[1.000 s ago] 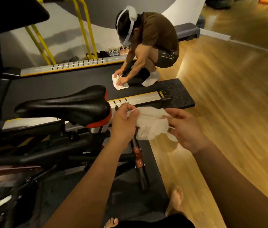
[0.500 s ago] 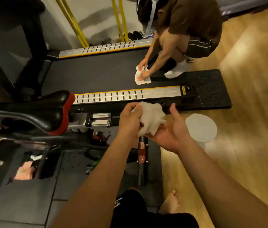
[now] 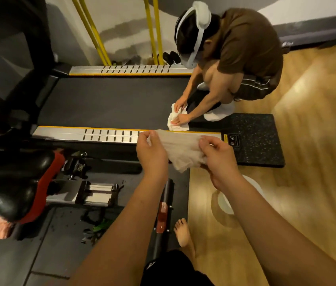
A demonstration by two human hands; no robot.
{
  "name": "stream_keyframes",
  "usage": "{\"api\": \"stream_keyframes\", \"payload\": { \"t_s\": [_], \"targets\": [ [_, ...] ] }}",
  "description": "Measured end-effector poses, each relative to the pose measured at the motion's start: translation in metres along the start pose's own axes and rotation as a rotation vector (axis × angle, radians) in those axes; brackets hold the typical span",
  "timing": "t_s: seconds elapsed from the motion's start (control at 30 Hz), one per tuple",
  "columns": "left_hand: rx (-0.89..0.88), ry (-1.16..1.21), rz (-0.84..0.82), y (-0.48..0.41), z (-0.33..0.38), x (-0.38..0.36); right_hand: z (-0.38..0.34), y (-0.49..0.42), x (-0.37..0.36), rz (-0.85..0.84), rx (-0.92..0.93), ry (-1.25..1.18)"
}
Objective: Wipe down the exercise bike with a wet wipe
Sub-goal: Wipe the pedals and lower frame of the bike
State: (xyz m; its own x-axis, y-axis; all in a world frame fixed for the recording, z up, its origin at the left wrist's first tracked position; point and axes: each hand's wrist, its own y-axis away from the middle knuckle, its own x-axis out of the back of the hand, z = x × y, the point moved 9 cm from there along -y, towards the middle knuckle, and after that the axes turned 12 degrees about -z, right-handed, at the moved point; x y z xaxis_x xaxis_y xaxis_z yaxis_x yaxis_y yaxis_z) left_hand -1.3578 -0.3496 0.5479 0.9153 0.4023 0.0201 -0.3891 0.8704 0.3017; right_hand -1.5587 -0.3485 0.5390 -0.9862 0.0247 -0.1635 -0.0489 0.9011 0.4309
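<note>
A white wet wipe (image 3: 180, 150) is stretched between my two hands in front of me. My left hand (image 3: 151, 154) pinches its left edge, and my right hand (image 3: 218, 156) pinches its right edge. The exercise bike's black saddle with red trim (image 3: 18, 182) is at the lower left, below and left of my hands. Its metal seat slider (image 3: 94, 194) and rear floor bar (image 3: 164, 213) lie beneath my left forearm. The wipe touches no part of the bike.
A treadmill (image 3: 105, 104) lies just beyond the bike; a crouching person (image 3: 235, 58) wipes its belt with a white cloth (image 3: 176, 120). A white round tub (image 3: 228, 201) stands on the wooden floor under my right forearm. My bare foot (image 3: 182, 234) is beside the floor bar.
The wipe was bunched between my hands; now my hands have drawn apart and spread it out flat. My view has tilted down, so the saddle sits lower left.
</note>
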Motion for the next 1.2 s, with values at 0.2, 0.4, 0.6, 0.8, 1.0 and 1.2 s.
{"api": "stream_keyframes", "payload": {
  "t_s": [0.2,0.4,0.6,0.8,1.0,1.2],
  "targets": [
    [0.147,0.239,-0.165,-0.066,0.013,-0.041,-0.001,-0.065,-0.055,-0.302,-0.347,-0.511],
    [0.13,0.411,-0.038,-0.126,0.038,0.015,-0.027,-0.114,-0.177,-0.672,-0.522,-0.536],
    [0.143,0.411,0.406,-0.168,0.033,0.13,-0.022,-0.185,-0.287,-0.769,-0.619,-0.282],
    [0.202,0.339,0.837,-0.151,0.045,0.197,-0.002,-0.212,-0.381,-0.95,-0.821,-0.049],
    [0.333,-0.155,0.795,-0.136,0.086,0.247,-0.003,-0.205,-0.451,-1.1,-0.803,0.084],
    [0.355,-0.452,0.871,-0.114,0.132,0.313,0.001,-0.184,-0.506,-1.143,-0.847,0.115]
  ]
}}
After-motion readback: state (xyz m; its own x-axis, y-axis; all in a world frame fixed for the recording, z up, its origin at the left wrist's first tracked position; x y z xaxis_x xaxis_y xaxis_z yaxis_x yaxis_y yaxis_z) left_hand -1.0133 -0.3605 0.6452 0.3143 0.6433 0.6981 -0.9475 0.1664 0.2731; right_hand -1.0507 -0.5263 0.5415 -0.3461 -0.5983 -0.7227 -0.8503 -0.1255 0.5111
